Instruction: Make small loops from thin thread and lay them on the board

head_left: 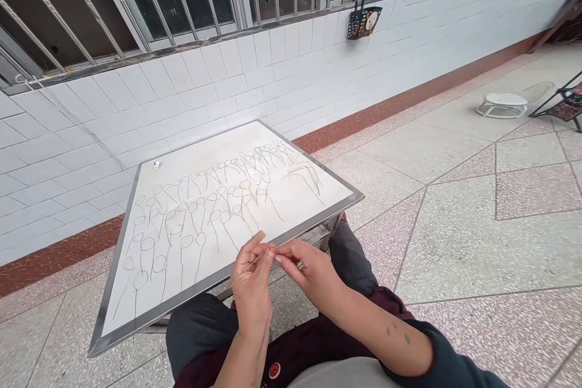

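Note:
My left hand (253, 273) is closed, its thumb and forefinger pinching a thin wire (249, 267) that runs down across the palm. A tan wrap covers one of its fingertips. My right hand (304, 264) meets it at the fingertips, thumb and forefinger pinched at the wire's end, over the near edge of a white table (218, 157) with a grey metal rim. On the table lie several thin dark wires with looped ends (186, 242), set out in uneven rows. A few bent wires without visible loops (309, 173) lie at the right.
A small white and red object (157, 165) sits at the table's far left corner. Behind the table is a white tiled wall (204, 85) with barred windows and a hanging black basket (364, 22). A low white stool (504, 104) stands on the floor at the right.

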A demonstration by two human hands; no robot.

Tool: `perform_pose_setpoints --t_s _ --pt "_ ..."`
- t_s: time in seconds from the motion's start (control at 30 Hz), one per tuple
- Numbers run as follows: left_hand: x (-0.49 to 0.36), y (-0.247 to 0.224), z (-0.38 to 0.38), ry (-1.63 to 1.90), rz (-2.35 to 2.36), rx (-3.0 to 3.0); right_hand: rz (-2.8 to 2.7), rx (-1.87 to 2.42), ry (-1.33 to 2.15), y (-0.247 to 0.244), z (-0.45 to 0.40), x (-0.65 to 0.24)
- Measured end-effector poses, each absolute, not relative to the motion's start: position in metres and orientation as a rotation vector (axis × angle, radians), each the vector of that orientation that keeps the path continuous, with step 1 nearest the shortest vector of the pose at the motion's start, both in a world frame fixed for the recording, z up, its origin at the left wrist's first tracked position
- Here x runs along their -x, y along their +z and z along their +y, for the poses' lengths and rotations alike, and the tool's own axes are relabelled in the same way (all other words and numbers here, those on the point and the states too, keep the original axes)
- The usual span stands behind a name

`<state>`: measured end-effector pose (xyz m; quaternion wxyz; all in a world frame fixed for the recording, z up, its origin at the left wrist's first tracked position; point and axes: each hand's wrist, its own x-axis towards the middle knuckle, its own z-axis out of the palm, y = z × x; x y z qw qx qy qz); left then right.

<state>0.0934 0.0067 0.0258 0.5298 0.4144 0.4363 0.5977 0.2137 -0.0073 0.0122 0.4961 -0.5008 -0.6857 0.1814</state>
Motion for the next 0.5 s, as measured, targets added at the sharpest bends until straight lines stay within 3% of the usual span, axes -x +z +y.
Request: perform_pose_setpoints --t_s 0.5 --pt "-0.0923 0.0275 0.0076 1.442 0.91 -0.851 -1.977 1.191 -0.05 0.0168 -0.0099 -0.2121"
